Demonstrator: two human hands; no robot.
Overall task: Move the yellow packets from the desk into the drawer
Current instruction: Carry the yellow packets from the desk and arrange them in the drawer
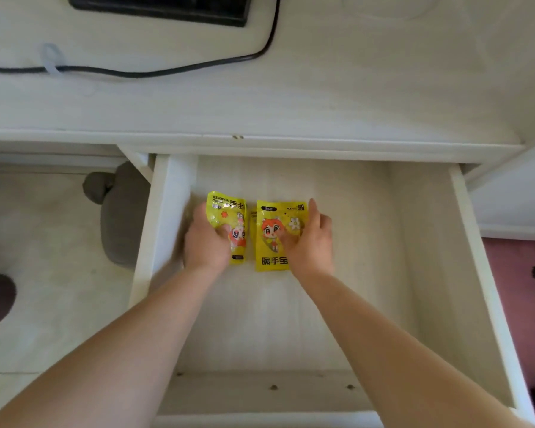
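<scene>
White desk (352, 97) fills the upper part of the view, with a black cable (173, 71) curving across it, a pale clip (51, 58) on the cable at the left, and the edge of a dark flat device (167, 7) at the top. Below the desk's front edge a white drawer (260, 329) stands pulled wide open. Both bare forearms reach down into it. The left hand (206, 242) grips the left yellow packet (226, 211), with its thumb laid over the printed front and its fingers curled round the packet's outer side. The right hand (309, 242) grips the right yellow packet (272, 223) in the same way, thumb on the cartoon face and fingers wrapped at the right edge. The two packets sit side by side, just apart, inside the drawer toward its rear left part, both with printed faces up. Whether they already lie on the drawer's bottom or are held just above it cannot be told. A thin strip of yellow shows between them, too small to make out. Left of the drawer, on the pale floor (44, 242), lies a grey soft object (121, 217); to the right is a dull pink surface (519, 288).
</scene>
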